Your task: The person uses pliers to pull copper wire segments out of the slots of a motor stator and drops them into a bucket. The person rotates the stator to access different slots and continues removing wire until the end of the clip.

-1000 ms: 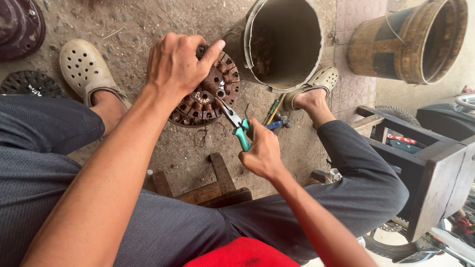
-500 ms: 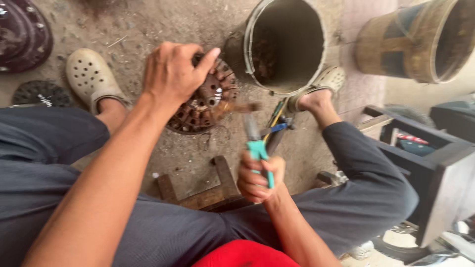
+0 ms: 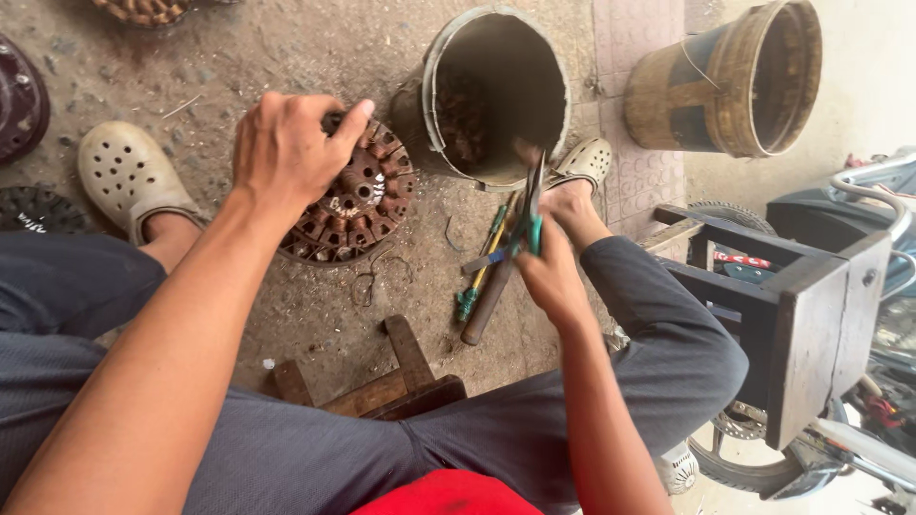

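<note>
Rust-brown circular motor stator with copper-wound slots lying flat on the gritty concrete floor, between the person's two feet in pale perforated clogs. Left hand rests on the stator's upper-left rim, fingers curled over the edge and thumb stretched toward the hub, pinning it down. Right hand is closed around the teal grips of long-nosed pliers, raised clear of the stator with the nose pointing toward the dented grey metal bucket; whether the nose holds anything cannot be told, as it is blurred. Beneath that hand, a green-handled screwdriver and a wooden-handled tool lie side by side on the floor. Loose wire offcuts sit just beside the stator. A low wooden stool and a dark wooden bench flank the legs. Probable hazards: the pliers' nose slipping toward the pinning fingers, and sharp wire ends scratching bare skin.
</note>
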